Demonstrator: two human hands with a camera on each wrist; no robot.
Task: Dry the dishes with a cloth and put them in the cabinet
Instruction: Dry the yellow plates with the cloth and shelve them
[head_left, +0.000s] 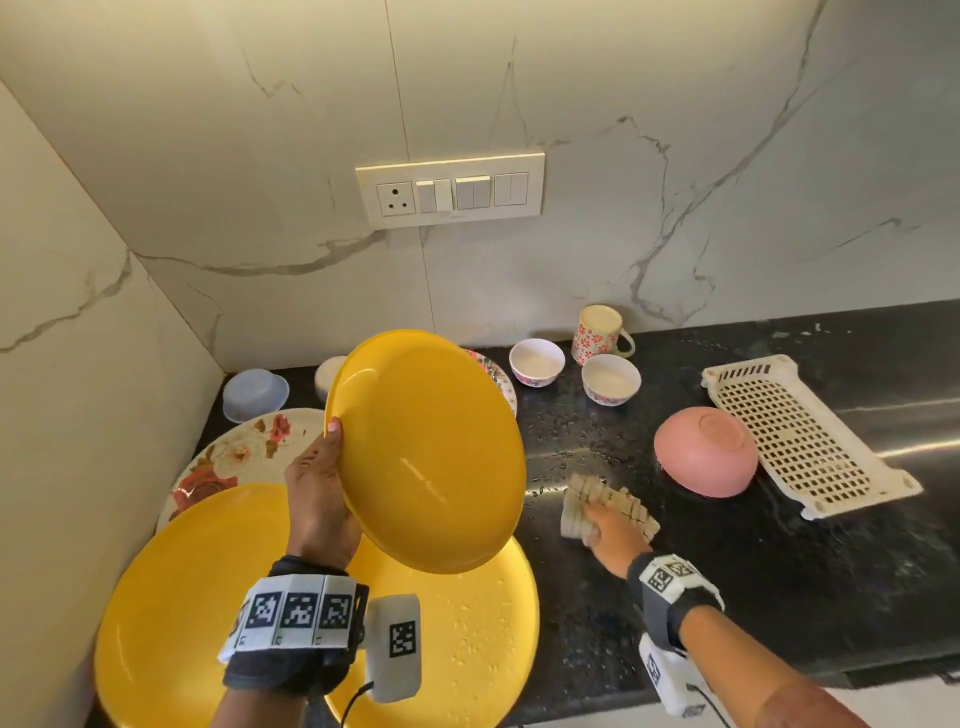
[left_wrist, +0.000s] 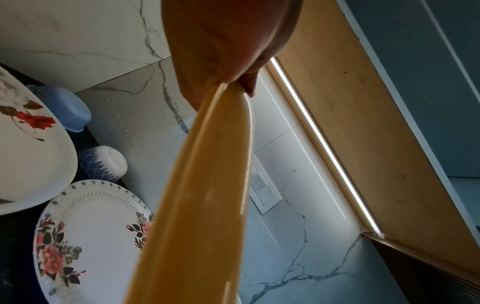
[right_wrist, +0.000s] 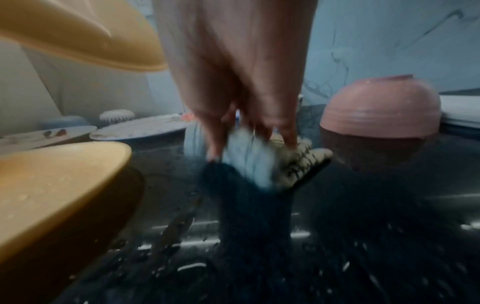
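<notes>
Left hand up, gripping a yellow plate by its rim, thumb on the front face, the plate tilted in the air above two more yellow plates lying wet on the black counter. Right hand is down on the folded cloth, fingers curled onto it (blurred in the wrist view) as it lies on the counter. Pink bowl sits upside down just beyond, touching a white rack.
</notes>
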